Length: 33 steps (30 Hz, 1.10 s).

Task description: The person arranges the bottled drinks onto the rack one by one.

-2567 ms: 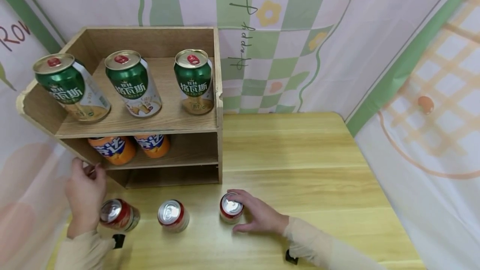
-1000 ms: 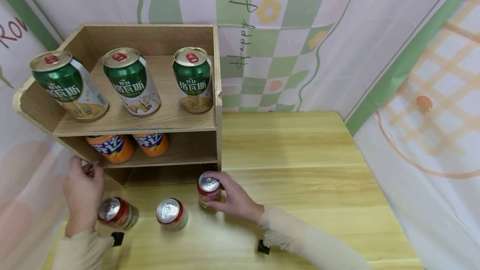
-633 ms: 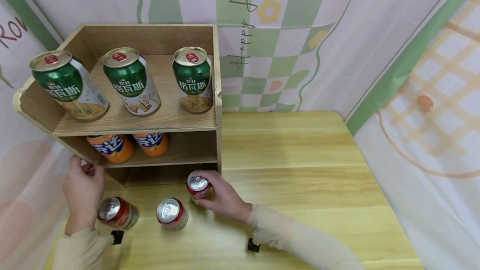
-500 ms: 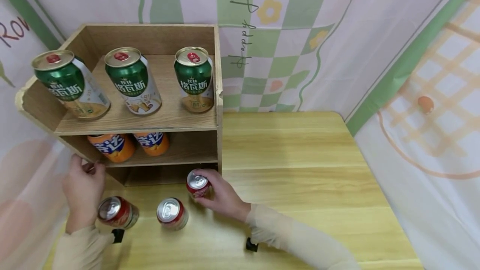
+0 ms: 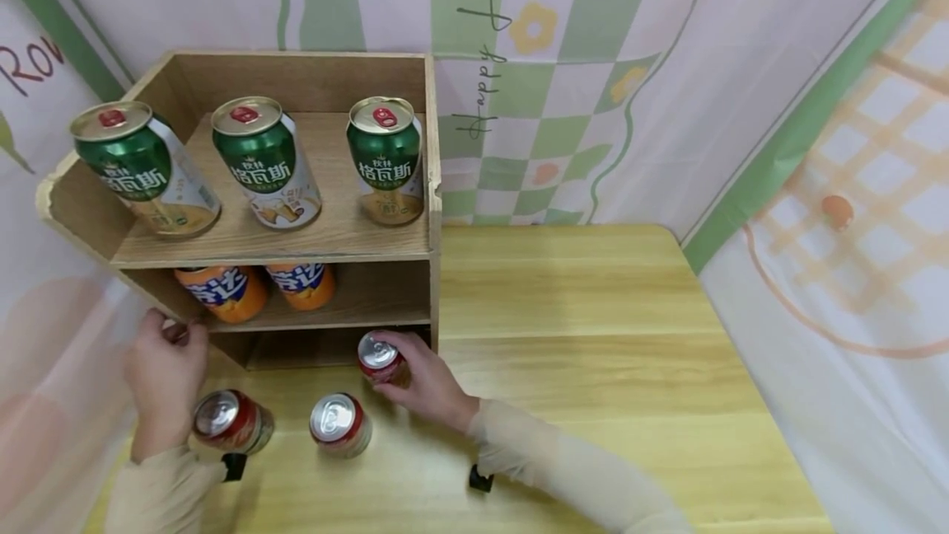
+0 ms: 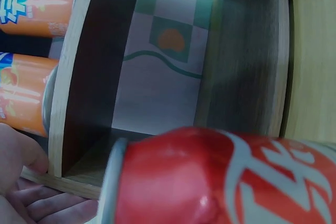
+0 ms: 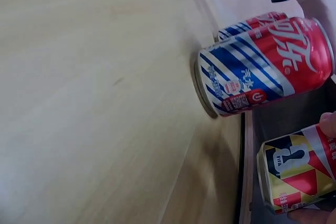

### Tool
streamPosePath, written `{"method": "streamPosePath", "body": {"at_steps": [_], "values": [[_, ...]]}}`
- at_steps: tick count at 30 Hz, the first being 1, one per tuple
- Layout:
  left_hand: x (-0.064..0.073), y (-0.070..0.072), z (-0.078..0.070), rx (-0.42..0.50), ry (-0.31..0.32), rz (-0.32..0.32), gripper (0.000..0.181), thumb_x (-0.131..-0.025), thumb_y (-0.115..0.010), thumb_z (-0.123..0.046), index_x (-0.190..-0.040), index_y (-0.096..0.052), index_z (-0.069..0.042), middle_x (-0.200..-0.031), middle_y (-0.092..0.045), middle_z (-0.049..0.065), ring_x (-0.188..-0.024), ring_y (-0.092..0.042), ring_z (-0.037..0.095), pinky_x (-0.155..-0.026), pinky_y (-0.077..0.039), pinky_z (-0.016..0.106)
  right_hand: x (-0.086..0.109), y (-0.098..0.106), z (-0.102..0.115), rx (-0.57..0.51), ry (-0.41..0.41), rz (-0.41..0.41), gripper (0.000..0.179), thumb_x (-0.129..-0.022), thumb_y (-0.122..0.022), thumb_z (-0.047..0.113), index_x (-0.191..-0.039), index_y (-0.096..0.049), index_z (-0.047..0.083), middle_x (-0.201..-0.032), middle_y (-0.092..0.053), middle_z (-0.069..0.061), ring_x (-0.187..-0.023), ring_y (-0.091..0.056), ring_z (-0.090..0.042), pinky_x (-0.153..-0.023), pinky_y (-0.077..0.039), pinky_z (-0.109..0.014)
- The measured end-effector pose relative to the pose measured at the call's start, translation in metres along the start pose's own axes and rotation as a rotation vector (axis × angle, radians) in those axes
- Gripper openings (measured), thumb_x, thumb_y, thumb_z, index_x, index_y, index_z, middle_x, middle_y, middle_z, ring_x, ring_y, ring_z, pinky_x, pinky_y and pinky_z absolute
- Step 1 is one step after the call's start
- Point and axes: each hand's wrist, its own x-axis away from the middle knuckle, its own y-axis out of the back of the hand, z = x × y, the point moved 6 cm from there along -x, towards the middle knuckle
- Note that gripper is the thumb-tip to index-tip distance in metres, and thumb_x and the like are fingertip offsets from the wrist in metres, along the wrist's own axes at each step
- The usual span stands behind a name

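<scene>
My right hand (image 5: 430, 390) holds a red cola can (image 5: 380, 353) by its side, in front of the right part of the wooden shelf's (image 5: 356, 250) lowest compartment. In the right wrist view this can (image 7: 296, 169) shows a yellow, black and red pattern, and its base is at the compartment opening. My left hand (image 5: 166, 381) grips the shelf's left side panel, thumb and fingers on either side of the wood. Another red cola can (image 5: 339, 425) stands on the table between the hands. A third red can (image 5: 233, 421) stands beside my left wrist.
Three green kvass cans (image 5: 267, 163) stand on the shelf's top board. On the middle level, two orange soda cans (image 5: 302, 285) are at the left. The wooden table (image 5: 578, 311) extends to the right, and patterned cloth (image 5: 549, 89) hangs behind.
My right hand has carried its cola can left and toward the shelf, up to the lowest compartment's front. The left hand and the other cans have stayed in place.
</scene>
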Motion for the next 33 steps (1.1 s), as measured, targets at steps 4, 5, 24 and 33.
{"method": "streamPosePath", "body": {"at_steps": [4, 5, 24, 33], "values": [[0.001, -0.001, 0.000, -0.001, 0.014, 0.006, 0.026, -0.092, -0.057, -0.013, -0.108, -0.063, 0.007, -0.099, -0.072, 0.030, -0.066, -0.033, -0.027, -0.065, -0.036, 0.018, -0.005, -0.004, -0.007, 0.024, -0.047, -0.002, 0.070, -0.085, -0.085, 0.020, -0.144, -0.048, 0.016, -0.126, -0.061, -0.012, -0.113, -0.059, -0.022, -0.096, -0.053, -0.035], [0.002, -0.001, 0.000, -0.002, 0.016, 0.008, 0.026, -0.093, -0.057, -0.013, -0.108, -0.063, 0.007, -0.100, -0.072, 0.030, -0.066, -0.033, -0.026, -0.065, -0.036, 0.018, -0.007, -0.005, -0.008, 0.028, -0.050, -0.005, 0.069, -0.085, -0.085, 0.019, -0.143, -0.049, 0.016, -0.125, -0.061, -0.012, -0.112, -0.059, -0.022, -0.095, -0.053, -0.035], [0.002, -0.004, 0.005, -0.044, 0.006, -0.005, 0.024, -0.094, -0.056, -0.013, -0.104, -0.060, 0.008, -0.100, -0.071, 0.033, -0.088, -0.065, 0.048, -0.068, -0.039, 0.035, -0.032, -0.030, -0.010, 0.057, -0.099, 0.063, 0.064, -0.090, -0.080, 0.027, -0.145, -0.049, 0.013, -0.119, -0.070, -0.011, -0.103, -0.068, -0.015, -0.088, -0.053, -0.021], [0.001, -0.004, 0.005, -0.046, -0.003, -0.003, 0.024, -0.094, -0.057, -0.013, -0.104, -0.061, 0.008, -0.099, -0.071, 0.033, -0.077, -0.067, 0.030, -0.067, -0.038, 0.031, -0.041, -0.039, -0.011, 0.016, -0.143, 0.123, 0.063, -0.093, -0.076, 0.028, -0.146, -0.047, 0.012, -0.118, -0.072, -0.011, -0.100, -0.070, -0.014, -0.084, -0.053, -0.018]]}}
